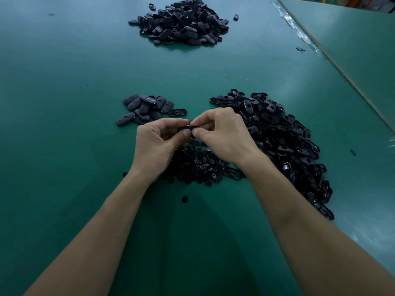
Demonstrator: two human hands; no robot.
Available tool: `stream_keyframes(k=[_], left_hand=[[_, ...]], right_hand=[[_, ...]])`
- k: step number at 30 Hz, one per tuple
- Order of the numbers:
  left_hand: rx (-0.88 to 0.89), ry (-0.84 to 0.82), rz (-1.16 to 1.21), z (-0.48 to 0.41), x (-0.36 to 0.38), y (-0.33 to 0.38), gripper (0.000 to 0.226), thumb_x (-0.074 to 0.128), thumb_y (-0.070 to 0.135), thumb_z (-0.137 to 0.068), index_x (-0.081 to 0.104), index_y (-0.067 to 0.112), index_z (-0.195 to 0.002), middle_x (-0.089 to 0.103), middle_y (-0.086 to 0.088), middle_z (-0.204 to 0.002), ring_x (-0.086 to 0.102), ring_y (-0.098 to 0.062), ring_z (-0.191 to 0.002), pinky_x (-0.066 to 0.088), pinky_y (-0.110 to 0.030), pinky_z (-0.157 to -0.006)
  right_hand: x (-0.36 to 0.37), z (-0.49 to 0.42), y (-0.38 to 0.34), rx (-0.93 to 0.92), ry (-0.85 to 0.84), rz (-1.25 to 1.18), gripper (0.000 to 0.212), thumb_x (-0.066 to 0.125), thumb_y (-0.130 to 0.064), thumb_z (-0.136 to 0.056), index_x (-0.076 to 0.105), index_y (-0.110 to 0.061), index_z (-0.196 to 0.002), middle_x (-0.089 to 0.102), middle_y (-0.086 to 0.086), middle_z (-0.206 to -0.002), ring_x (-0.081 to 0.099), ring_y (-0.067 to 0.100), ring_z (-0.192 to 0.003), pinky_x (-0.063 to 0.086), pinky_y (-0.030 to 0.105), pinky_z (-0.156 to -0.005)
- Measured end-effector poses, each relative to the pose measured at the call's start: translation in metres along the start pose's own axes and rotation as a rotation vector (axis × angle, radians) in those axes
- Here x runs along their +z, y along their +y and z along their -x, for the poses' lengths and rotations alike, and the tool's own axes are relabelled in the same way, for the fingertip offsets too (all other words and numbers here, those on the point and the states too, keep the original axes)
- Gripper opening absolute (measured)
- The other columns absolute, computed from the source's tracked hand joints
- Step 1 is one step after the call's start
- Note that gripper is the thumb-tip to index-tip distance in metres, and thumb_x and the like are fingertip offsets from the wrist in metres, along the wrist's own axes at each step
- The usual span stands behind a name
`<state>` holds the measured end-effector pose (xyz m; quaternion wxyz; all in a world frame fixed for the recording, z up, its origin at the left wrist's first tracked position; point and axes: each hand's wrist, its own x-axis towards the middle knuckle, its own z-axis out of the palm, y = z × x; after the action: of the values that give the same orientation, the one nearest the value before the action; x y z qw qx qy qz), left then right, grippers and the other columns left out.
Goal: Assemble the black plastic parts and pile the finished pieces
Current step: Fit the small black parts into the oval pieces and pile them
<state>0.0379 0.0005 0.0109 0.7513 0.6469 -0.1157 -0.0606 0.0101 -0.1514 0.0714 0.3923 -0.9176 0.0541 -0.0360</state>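
My left hand (159, 139) and my right hand (222, 133) meet above the green table, both pinching one small black plastic part (185, 128) between thumbs and fingertips; most of it is hidden by the fingers. Under my hands lies a heap of small round black pieces (198, 165). A long pile of open oval black shells (284, 142) spreads to the right. A small pile of closed oval pieces (145, 108) lies just beyond my left hand.
A large heap of black oval pieces (183, 22) sits far back on the green table (64, 92). One stray round piece (184, 199) lies between my forearms. The table's right edge (342, 71) runs diagonally, with a second green surface beyond.
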Motion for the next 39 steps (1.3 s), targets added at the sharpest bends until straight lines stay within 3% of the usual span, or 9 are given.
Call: stream_keyframes(k=[15,17,20,23,28,34,39], left_hand=[[0.003,0.060,-0.007,0.001,0.000,0.001,0.017,0.077,-0.002,-0.082,0.072,0.013,-0.088,0.076,-0.002,-0.072,0.072,-0.013,-0.064,0.056,-0.020,-0.060],[0.002,0.074,-0.026,0.000,0.000,0.000,0.016,0.076,-0.001,-0.085,0.071,0.013,-0.089,0.074,0.000,-0.069,0.069,-0.012,-0.059,0.053,-0.020,-0.054],[0.017,0.177,0.004,-0.002,0.001,-0.001,0.015,0.070,-0.002,-0.089,0.067,0.013,-0.090,0.072,0.002,-0.069,0.067,-0.010,-0.058,0.053,-0.019,-0.055],[-0.014,0.266,0.191,-0.006,-0.003,0.000,0.014,0.062,-0.003,-0.095,0.062,0.011,-0.097,0.070,-0.007,-0.080,0.071,-0.015,-0.071,0.055,-0.021,-0.066],[-0.062,0.363,0.436,-0.012,-0.004,0.001,0.021,0.054,-0.007,-0.098,0.054,0.001,-0.118,0.070,-0.007,-0.097,0.073,-0.018,-0.092,0.056,-0.022,-0.079],[-0.152,0.348,0.424,-0.014,-0.009,0.003,0.070,0.053,-0.016,-0.094,0.026,0.007,-0.154,0.041,-0.007,-0.151,0.056,-0.008,-0.127,0.050,-0.023,-0.101],[-0.121,0.294,0.339,-0.012,-0.009,0.004,0.084,0.054,-0.018,-0.092,0.014,0.014,-0.158,0.017,-0.004,-0.165,0.030,-0.013,-0.148,0.034,-0.029,-0.117]], right_hand=[[-0.003,-0.001,-0.005,-0.026,-0.033,0.020,0.015,0.072,-0.013,-0.089,0.078,-0.020,-0.101,0.066,-0.019,-0.076,0.064,-0.009,-0.077,0.050,0.004,-0.074],[-0.003,-0.001,-0.004,-0.029,-0.020,0.014,0.018,0.070,-0.013,-0.090,0.077,-0.021,-0.104,0.069,-0.016,-0.082,0.065,-0.007,-0.082,0.050,0.007,-0.079],[-0.007,-0.002,0.000,-0.004,0.014,0.045,0.028,0.065,-0.019,-0.095,0.069,-0.019,-0.123,0.070,-0.003,-0.111,0.064,0.004,-0.098,0.049,0.018,-0.094],[-0.015,-0.005,0.016,0.085,0.064,0.284,0.040,0.058,-0.019,-0.099,0.057,-0.019,-0.139,0.055,0.006,-0.138,0.051,0.020,-0.123,0.041,0.035,-0.111],[-0.020,-0.002,0.036,0.284,0.042,0.622,0.048,0.049,-0.025,-0.101,0.043,-0.033,-0.148,0.032,0.008,-0.152,0.028,0.033,-0.136,0.027,0.047,-0.112],[-0.014,0.000,0.043,0.260,0.042,0.679,0.037,0.047,-0.027,-0.102,0.053,-0.027,-0.139,0.052,0.010,-0.136,0.044,0.034,-0.126,0.036,0.045,-0.106],[-0.017,-0.002,0.041,0.201,0.107,0.686,0.029,0.052,-0.024,-0.102,0.064,-0.025,-0.129,0.064,0.007,-0.124,0.058,0.029,-0.115,0.049,0.043,-0.100]])
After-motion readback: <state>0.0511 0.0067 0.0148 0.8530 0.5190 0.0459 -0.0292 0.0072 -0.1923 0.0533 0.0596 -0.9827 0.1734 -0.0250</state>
